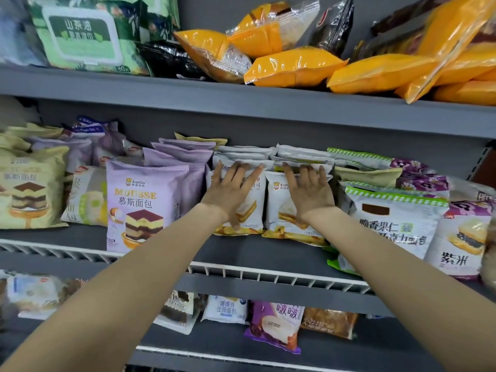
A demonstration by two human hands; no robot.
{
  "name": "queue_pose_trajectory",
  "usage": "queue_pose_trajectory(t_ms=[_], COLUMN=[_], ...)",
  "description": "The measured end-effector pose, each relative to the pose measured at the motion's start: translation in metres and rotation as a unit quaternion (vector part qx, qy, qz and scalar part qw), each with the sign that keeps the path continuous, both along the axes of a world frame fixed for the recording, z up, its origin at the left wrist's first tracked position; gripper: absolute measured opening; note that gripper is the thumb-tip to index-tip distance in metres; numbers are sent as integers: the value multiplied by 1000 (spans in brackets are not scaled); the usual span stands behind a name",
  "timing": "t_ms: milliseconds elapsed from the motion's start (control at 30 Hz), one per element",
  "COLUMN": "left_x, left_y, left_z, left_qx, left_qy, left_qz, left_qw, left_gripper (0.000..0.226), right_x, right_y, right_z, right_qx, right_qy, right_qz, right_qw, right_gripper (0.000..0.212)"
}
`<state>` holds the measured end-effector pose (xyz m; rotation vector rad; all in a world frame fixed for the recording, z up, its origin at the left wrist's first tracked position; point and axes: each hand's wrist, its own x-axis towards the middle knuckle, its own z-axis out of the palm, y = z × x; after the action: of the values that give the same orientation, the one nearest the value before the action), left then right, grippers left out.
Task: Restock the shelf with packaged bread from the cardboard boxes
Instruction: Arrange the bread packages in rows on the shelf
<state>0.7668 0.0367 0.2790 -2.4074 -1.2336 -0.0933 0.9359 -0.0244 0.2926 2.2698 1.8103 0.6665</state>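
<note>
Two rows of white sandwich-bread packets stand upright in the middle of the grey middle shelf (252, 253). My left hand (233, 187) presses flat with straight fingers on the front packet of the left row (251, 210). My right hand (308, 190) lies flat the same way on the front packet of the right row (279, 208). Neither hand grips anything. More white packets are stacked behind both rows. No cardboard box is in view.
Purple mousse-bread packets (142, 202) stand left of the rows, green-and-white nut bread (394, 224) to the right. A white wire rail (268, 275) runs along the shelf front. Orange packets (295, 67) and wet wipes (86, 36) fill the shelf above; mixed breads lie below.
</note>
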Motion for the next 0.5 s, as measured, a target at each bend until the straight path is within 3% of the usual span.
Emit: queue_pose_trajectory(t_ms=[167, 500], left_x=[-2, 17], left_y=[3, -13], left_z=[-3, -12], left_qx=[41, 38], left_qy=[-2, -28], left_qz=[-42, 10], left_qw=[998, 999], left_gripper=[137, 133], right_x=[-4, -8], right_y=[-2, -1], right_z=[-10, -16], right_qx=[68, 91], right_qy=[10, 47], right_qz=[-9, -49], right_qw=[998, 994], right_gripper=[88, 72])
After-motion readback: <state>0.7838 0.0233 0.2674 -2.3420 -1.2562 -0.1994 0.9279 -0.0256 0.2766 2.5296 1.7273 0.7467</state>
